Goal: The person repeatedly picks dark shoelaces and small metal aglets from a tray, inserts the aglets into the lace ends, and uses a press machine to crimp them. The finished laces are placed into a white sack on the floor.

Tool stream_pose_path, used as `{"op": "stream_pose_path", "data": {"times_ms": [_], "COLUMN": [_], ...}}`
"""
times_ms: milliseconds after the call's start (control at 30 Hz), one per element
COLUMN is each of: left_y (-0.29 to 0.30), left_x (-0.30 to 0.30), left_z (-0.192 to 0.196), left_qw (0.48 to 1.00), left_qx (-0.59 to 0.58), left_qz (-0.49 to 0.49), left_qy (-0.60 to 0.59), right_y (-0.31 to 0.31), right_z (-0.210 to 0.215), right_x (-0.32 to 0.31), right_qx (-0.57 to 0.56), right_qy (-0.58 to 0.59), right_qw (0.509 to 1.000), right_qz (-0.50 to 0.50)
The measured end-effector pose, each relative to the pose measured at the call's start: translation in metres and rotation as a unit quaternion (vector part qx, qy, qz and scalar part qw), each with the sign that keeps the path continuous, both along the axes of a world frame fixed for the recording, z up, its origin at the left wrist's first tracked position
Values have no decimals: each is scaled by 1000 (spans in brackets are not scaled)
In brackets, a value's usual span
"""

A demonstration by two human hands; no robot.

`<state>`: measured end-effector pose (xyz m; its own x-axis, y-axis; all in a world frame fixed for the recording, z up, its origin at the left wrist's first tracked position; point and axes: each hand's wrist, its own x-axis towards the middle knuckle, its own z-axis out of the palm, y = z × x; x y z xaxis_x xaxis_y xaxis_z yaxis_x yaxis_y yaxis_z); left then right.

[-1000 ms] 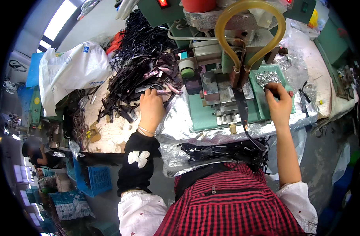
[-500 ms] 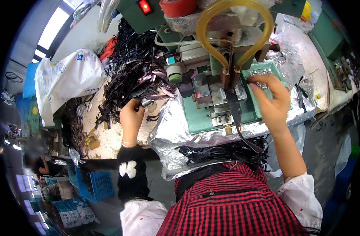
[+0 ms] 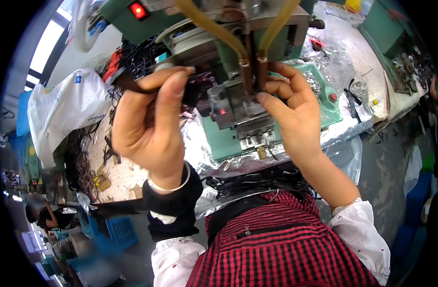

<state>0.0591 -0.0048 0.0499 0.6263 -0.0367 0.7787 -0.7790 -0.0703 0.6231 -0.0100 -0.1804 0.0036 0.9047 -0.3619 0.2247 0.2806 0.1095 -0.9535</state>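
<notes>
My left hand (image 3: 152, 126) is raised left of the machine, its thumb and fingers pinched on a dark flat strap (image 3: 132, 84). One end of the strap sticks out to the left; the rest is hidden by the fingers. My right hand (image 3: 298, 107) reaches in by the copper-coloured prongs (image 3: 246, 79) above the metal block (image 3: 245, 103) of the machine. Its thumb and fingertips are bent together there, and whatever they hold is hidden. Hoses (image 3: 214, 28) of translucent yellow run down to the prongs.
A green tray (image 3: 334, 106) with small shiny pieces stands behind my right hand. Dark straps (image 3: 257, 182) lie on foil at the bench's front edge. At the left are a white bag (image 3: 66, 112) and a black strap pile (image 3: 140, 55). A red lamp (image 3: 138, 9) glows on the machine.
My left hand has come up from the strap pile toward the machine with a strap. My right hand has moved left from the tray to the prongs. The strap hanging at the prongs is gone.
</notes>
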Motion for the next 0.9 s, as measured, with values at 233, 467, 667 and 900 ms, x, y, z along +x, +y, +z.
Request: {"op": "stream_pose_path", "data": {"times_ms": [233,467,667,900], "left_y": [-25,-31,-29,-22], "left_x": [-35,-33,-30,-56], "left_z": [-50,-80,-87,-81], "left_qw": [929,914,919,957], "left_qx": [265,276,267,244], "left_qz": [-48,-46,-57,-56], "left_qy": [-253,-293,-284,-150], "right_y": [-30,-130,-131,-116], "right_z": [-13,-71,-83,-97], "right_x": [-18,5,-31,-31], "right_qx": [-132,-82,-360,-581], "right_qy": [-31,-33,201,155], "right_qw": [990,985,893,771], "right_qz": [41,-150,-178,-210]}}
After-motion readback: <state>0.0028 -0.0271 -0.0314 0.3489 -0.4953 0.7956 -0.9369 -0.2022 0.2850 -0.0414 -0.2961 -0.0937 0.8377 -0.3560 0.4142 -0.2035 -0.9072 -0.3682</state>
